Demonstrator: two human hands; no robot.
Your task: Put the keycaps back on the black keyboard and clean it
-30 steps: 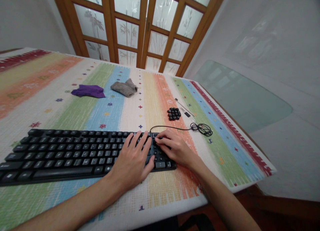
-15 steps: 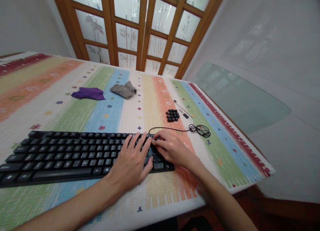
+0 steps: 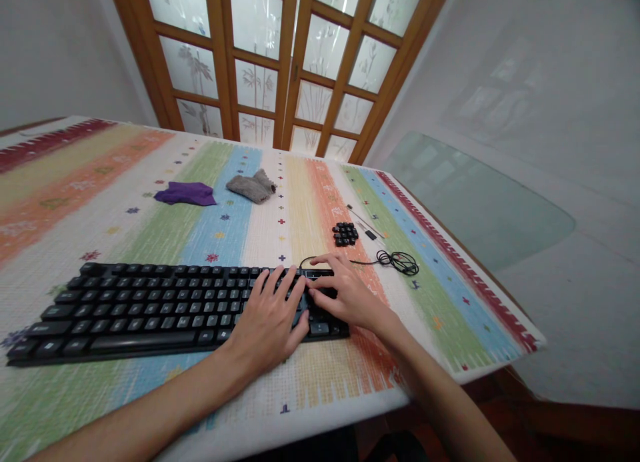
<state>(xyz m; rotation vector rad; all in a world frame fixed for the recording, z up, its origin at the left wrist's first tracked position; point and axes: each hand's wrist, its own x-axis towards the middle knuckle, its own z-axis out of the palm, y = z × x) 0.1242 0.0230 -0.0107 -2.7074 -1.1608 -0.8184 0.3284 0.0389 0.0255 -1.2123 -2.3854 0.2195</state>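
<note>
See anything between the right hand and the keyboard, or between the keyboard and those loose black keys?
Nothing visible stands between the right hand and the keyboard; the hand is over its right end. A thin black cable runs between the keyboard and the loose black keys, partly hidden by that hand.

The right hand has spread its fingers wider over the keyboard, and now they hide some of the black cord.

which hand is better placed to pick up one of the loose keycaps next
Probably the right hand: it is at the right end of the keyboard, nearer the loose keycaps. The left hand is farther off, spread over the keyboard.
</note>
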